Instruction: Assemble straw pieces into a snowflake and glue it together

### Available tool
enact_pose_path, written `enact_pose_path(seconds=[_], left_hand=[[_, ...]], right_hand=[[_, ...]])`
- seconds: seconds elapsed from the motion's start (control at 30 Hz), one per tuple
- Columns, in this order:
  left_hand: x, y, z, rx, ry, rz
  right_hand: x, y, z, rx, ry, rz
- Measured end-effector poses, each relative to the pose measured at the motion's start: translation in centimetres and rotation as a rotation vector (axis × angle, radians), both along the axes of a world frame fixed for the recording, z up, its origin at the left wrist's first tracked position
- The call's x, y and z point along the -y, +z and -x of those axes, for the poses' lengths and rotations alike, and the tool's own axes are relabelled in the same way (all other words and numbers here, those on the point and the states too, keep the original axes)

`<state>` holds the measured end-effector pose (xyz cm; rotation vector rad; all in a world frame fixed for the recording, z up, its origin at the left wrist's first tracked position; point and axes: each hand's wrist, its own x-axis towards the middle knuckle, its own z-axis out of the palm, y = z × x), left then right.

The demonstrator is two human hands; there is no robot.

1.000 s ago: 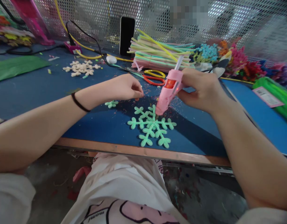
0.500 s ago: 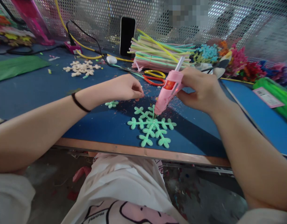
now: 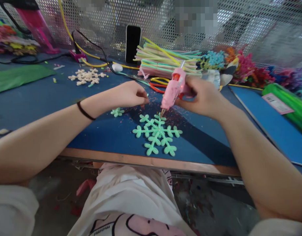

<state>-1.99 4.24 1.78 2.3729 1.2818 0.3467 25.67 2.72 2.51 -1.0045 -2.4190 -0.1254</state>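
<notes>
My right hand grips a pink hot glue gun, a clear glue stick showing at its back end. Its metal nozzle points down at the upper arm of a mint-green pipe-cleaner snowflake; whether the tip touches is unclear. The snowflake lies flat near the table's front edge. My left hand hovers up and left of it, fingers curled with thumb and fingertips together; anything between them is hidden or too small to make out. A small mint-green pipe-cleaner flower lies below that hand.
Behind are scissors, a bundle of pipe cleaners and an upright phone. A cream snowflake, green sheet and power cord are left. Right are a blue board and a green pack.
The glue gun's nozzle has moved up from the snowflake's centre toward the end of its upper arm. My left hand stays nearly in place, and the view has shifted slightly.
</notes>
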Motion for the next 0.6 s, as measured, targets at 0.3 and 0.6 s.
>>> enact_pose_path(seconds=[0.3, 0.6], left_hand=[[-1.4, 2.9, 2.7, -0.147, -0.078, 0.049], [-1.0, 3.6, 6.9, -0.416, -0.223, 0.258]], right_hand=[[-2.0, 0.3, -2.0, 0.114, -0.258, 0.424], [-4.0, -0.8, -4.4, 0.197, -0.448, 0.405]])
